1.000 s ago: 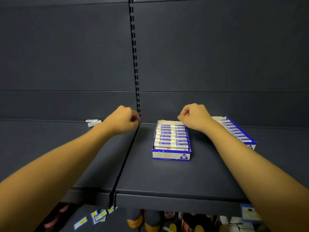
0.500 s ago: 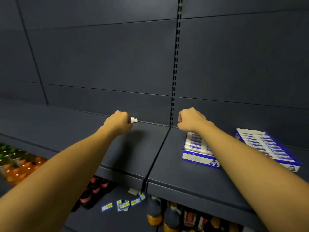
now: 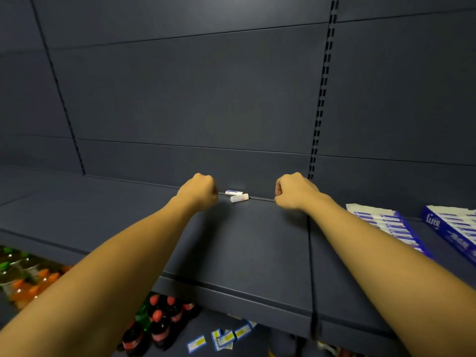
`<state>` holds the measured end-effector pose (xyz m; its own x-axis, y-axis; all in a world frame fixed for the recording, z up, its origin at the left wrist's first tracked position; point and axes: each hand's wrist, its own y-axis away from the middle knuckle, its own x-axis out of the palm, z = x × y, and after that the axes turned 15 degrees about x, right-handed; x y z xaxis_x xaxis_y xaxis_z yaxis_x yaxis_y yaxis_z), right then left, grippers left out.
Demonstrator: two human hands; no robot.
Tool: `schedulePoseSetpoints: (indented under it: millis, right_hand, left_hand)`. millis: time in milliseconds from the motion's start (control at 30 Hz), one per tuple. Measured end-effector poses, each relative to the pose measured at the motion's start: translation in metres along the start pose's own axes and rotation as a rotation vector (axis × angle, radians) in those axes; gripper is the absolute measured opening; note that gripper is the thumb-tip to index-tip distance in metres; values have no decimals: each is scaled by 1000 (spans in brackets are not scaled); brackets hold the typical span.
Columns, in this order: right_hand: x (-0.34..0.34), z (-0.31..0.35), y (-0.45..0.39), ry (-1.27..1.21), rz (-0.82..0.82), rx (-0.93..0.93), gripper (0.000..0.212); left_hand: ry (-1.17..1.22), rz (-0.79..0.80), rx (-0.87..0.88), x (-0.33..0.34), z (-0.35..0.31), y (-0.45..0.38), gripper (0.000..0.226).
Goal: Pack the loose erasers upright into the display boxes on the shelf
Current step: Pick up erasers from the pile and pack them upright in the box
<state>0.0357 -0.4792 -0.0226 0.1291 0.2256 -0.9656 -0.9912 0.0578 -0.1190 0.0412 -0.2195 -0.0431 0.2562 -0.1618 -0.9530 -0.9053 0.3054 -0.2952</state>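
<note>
Looking from the left of the frame, the left hand [image 3: 199, 190] sits near the middle, curled into a fist with the knuckles up. I cannot tell if it holds anything inside; nothing shows between the fingers.

Just to the right of it, two loose erasers [image 3: 237, 195] lie flat at the back of the shelf [image 3: 247, 243], where the shelf meets the wall. Both lie on their sides with their long sides running left to right, the front one tipped a little. They sit between the two hands, close beside the left fist and further from the right one. So the left hand looks like the one to grab them, and it only needs a small move to the right.

Next comes the right hand [image 3: 296, 190], also curled in a fist, with nothing showing in it.

At the far right edge, well apart from the erasers, stand two blue display boxes [image 3: 386, 228], already packed with rows of erasers. A picked-up eraser would have to travel right, past the right arm
</note>
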Motion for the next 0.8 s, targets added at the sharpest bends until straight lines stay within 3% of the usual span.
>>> schedulePoseSetpoints:
  millis: [400, 800]
  right_hand:
    - [66, 42, -22, -162, -87, 127, 10]
    - [82, 59, -42, -219, -58, 167, 10]
  left_hand:
    - [90, -183, 192, 68, 37, -47, 24]
    - [-2, -117, 350, 76, 48, -75, 33]
